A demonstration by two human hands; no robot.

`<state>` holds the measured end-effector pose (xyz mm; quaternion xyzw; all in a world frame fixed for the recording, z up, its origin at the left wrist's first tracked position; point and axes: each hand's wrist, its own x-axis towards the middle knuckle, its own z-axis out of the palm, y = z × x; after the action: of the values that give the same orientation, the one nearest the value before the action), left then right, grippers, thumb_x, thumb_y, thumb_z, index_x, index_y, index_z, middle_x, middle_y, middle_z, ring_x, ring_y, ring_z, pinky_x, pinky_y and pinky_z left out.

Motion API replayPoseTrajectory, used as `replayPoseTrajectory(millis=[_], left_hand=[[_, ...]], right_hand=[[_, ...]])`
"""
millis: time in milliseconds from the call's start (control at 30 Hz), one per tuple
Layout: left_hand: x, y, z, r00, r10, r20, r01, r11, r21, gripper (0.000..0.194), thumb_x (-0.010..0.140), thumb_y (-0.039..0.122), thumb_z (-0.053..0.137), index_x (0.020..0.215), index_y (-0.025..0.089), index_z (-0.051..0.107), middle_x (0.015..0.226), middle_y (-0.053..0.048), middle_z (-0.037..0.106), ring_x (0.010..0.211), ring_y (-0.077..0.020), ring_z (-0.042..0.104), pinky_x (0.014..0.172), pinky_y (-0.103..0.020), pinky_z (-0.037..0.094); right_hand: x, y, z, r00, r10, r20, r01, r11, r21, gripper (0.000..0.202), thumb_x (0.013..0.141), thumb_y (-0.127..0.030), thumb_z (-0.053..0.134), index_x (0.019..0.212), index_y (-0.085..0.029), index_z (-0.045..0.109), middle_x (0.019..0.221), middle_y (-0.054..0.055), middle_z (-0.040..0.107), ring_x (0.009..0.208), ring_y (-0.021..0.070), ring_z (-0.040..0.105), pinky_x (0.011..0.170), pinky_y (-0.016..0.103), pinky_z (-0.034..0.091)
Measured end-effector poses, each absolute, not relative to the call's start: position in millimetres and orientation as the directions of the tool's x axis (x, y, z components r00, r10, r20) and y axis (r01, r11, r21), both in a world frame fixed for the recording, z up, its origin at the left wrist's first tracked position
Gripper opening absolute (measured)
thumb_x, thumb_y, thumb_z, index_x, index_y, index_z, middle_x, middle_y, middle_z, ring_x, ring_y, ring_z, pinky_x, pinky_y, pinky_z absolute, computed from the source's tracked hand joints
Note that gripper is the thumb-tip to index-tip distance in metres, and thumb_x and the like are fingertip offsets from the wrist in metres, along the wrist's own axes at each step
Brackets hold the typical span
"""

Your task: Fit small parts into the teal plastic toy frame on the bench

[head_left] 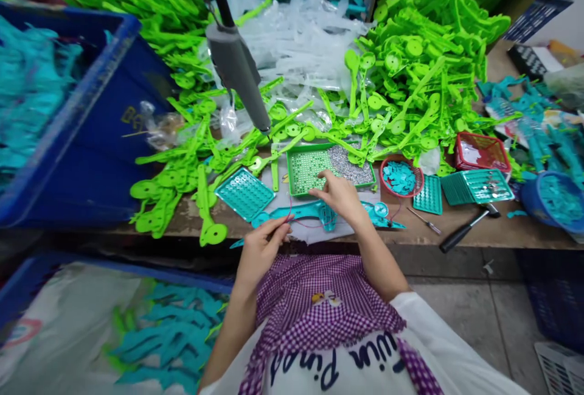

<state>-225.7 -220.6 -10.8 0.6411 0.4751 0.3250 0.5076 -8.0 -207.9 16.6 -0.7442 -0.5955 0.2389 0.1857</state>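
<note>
My left hand (264, 245) is closed in a pinch on a thin red wire at the left end of a blue plastic part (302, 210), which lies at the table's front edge. The wire runs rightward across the part. Above the part's middle, my right hand (338, 196) has its thumb and index finger apart, fingertips over the lower edge of a green tray (310, 171). That tray holds small metal pieces, heaped at its right side. A grey electric screwdriver (239, 75) hangs above, upper left of the tray.
Lime-green parts (420, 66) are heaped behind. A blue crate (86, 115) stands left. Rightward are a red basket (401, 177), a screwdriver (424, 222), a hammer (464, 230) and a blue bowl (554, 200). A teal tray (245, 194) lies left of the green tray.
</note>
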Motion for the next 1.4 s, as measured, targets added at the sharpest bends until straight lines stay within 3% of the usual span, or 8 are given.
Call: replayPoseTrajectory(millis=[133,267,433,667,967,1133,1267,1400], left_hand=[[-230.1,-227.4,-18.4,0.283,0.942,-0.183,0.255,0.110,0.961,0.046,0.077,0.052,0.068,0.103,0.014,0.074,0.070,-0.005,0.073,0.055,-0.0150,0.062,0.055,-0.027,0.053],[-229.7,-227.3,-23.2,0.218,0.955,-0.202,0.227,0.151,0.962,0.044,0.075,0.052,0.068,0.097,0.014,0.069,0.073,-0.006,0.074,0.056,-0.0162,0.064,0.054,-0.027,0.053],[-245.6,-222.6,-35.9,0.232,0.965,-0.122,0.401,0.020,0.916,0.034,0.078,0.050,0.064,0.090,0.019,0.072,0.072,-0.003,0.074,0.059,-0.0174,0.066,0.061,-0.029,0.054],[-255.9,-201.0,-12.4,0.197,0.968,0.153,0.446,-0.228,0.866,0.024,0.076,0.045,0.070,0.081,0.022,0.076,0.081,-0.003,0.073,0.074,-0.0187,0.067,0.068,-0.031,0.054],[-186.7,-136.4,49.2,-0.187,0.930,0.316,0.207,-0.277,0.938,0.024,0.076,0.024,0.075,0.094,0.011,0.067,0.072,0.003,0.064,0.061,-0.0076,0.057,0.059,-0.022,0.048],[-208.6,-120.7,38.8,-0.364,0.898,0.248,0.220,-0.176,0.959,0.019,0.074,0.018,0.076,0.079,0.011,0.059,0.063,0.008,0.056,0.054,-0.0059,0.053,0.054,-0.020,0.045],[-255.4,-121.0,14.3,-0.441,0.879,0.181,0.294,-0.049,0.954,0.016,0.070,0.015,0.077,0.074,0.012,0.061,0.057,0.009,0.056,0.052,-0.0073,0.053,0.053,-0.021,0.045],[-248.7,-157.1,16.6,-0.313,0.938,0.146,0.287,-0.053,0.956,0.016,0.071,0.024,0.077,0.072,0.015,0.063,0.055,0.007,0.059,0.052,-0.0104,0.054,0.052,-0.024,0.047]], right_hand=[[-3.8,-212.4,3.8,0.160,0.986,-0.055,0.718,-0.154,-0.679,0.012,0.094,-0.025,0.056,0.086,-0.019,0.064,0.083,0.004,0.071,0.076,0.0172,0.065,0.069,0.027,0.043],[48.6,-242.6,22.5,0.414,0.905,0.096,0.409,-0.090,-0.908,0.026,0.089,-0.045,0.058,0.085,-0.019,0.063,0.067,-0.001,0.065,0.055,0.0136,0.061,0.055,0.025,0.045],[129.9,-299.3,40.9,0.725,0.664,0.181,0.362,-0.144,-0.921,0.039,0.071,-0.057,0.073,0.076,-0.019,0.062,0.058,-0.002,0.063,0.047,0.0133,0.057,0.046,0.026,0.046],[156.3,-332.9,25.8,0.803,0.585,0.114,0.298,-0.229,-0.927,0.046,0.064,-0.063,0.075,0.071,-0.019,0.060,0.053,-0.003,0.061,0.043,0.0128,0.055,0.041,0.025,0.044],[255.1,-367.7,15.9,0.976,0.166,0.139,0.192,-0.369,-0.910,0.023,0.074,-0.028,0.074,0.061,-0.022,0.056,0.046,-0.001,0.056,0.037,0.0096,0.048,0.041,0.026,0.034],[257.6,-384.5,15.6,0.986,0.135,0.097,0.153,-0.510,-0.847,0.010,0.072,-0.020,0.074,0.071,-0.021,0.064,0.051,0.001,0.058,0.040,0.0131,0.047,0.054,0.036,0.039],[225.8,-387.5,33.2,0.915,0.116,0.386,0.377,-0.585,-0.718,0.020,0.075,-0.017,0.074,0.094,-0.020,0.068,0.081,0.011,0.068,0.071,0.0236,0.062,0.077,0.042,0.044],[122.3,-346.2,59.4,0.709,0.461,0.534,0.693,-0.316,-0.648,0.023,0.092,-0.034,0.056,0.107,-0.022,0.068,0.100,0.013,0.068,0.089,0.0253,0.064,0.081,0.042,0.049]])
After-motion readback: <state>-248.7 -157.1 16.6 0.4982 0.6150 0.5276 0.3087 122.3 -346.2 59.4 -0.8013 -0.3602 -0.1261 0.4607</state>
